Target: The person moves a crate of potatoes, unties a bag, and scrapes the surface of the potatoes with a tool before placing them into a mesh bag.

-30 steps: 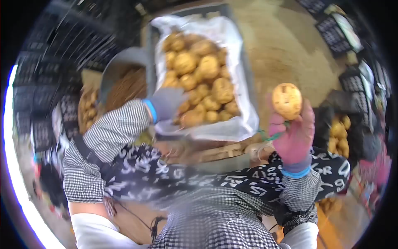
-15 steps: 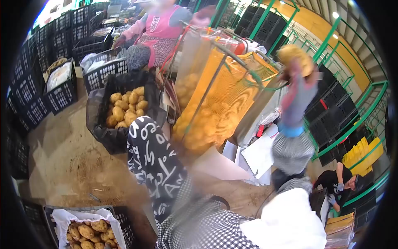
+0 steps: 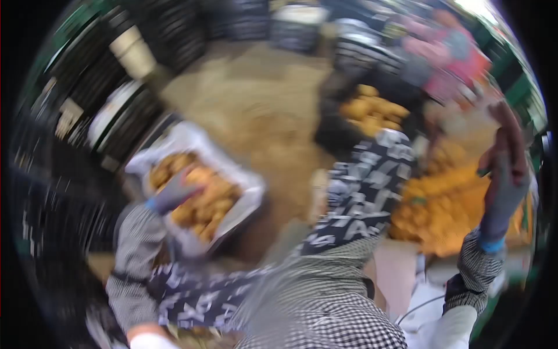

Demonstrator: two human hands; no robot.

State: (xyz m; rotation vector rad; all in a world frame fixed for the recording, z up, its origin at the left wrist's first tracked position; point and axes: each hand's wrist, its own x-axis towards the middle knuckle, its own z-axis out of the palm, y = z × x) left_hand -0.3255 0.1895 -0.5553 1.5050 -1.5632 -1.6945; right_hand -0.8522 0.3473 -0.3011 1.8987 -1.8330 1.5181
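Note:
My left hand, in a grey glove, reaches over potatoes in a crate lined with a white sheet. Its fingers touch or hover just above the potatoes; blur hides whether they grip one. On the right, my gloved right hand is raised beside an orange mesh bag full of potatoes. Its fingers stretch upward, with no potato in them. Between the two, beyond my knee, stands a black-lined crate holding more potatoes.
A person in pink is at the upper right, near the black-lined crate. Stacked dark crates line the back and left. A sandy floor lies between the crates. Pale cardboard leans below the mesh bag.
The view has swung left, bringing the white-lined crate and my left hand into sight. My right hand, earlier raised with a potato, now holds none and has its fingers stretched.

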